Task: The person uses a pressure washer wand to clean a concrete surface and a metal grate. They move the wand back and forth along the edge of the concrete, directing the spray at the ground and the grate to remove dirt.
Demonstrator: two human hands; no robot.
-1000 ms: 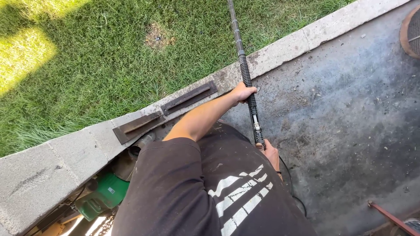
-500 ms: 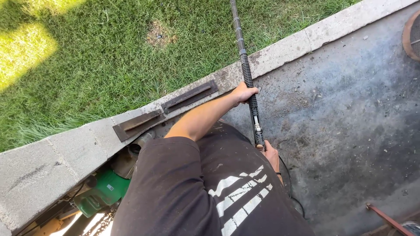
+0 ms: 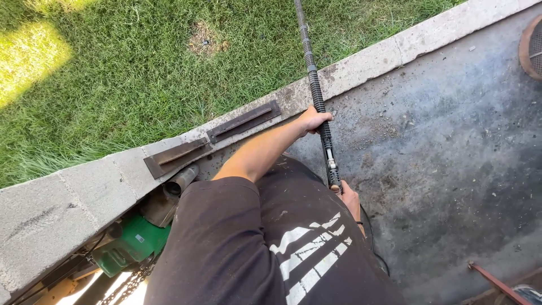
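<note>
A long black wand [image 3: 309, 68] with a ribbed sleeve runs from the top edge of the view down toward my body. My left hand [image 3: 313, 120] is closed around its ribbed part, with the arm stretched out over the concrete curb [image 3: 367, 62]. My right hand [image 3: 351, 200] grips the wand's lower end by the metal fitting and is partly hidden behind my dark shirt. A thin black hose [image 3: 370, 231] trails down from there.
Grass [image 3: 141, 73] lies beyond the curb. Two rusty metal plates [image 3: 243, 121] sit on the curb. Below left are a green machine [image 3: 132, 245] and a pipe [image 3: 180, 181]. Dark gritty pavement [image 3: 451, 141] spreads right, with a round rusty grate [image 3: 530, 48] and a red bar [image 3: 497, 282].
Both hands keep their grip on the wand. The wand and the view have shifted only slightly.
</note>
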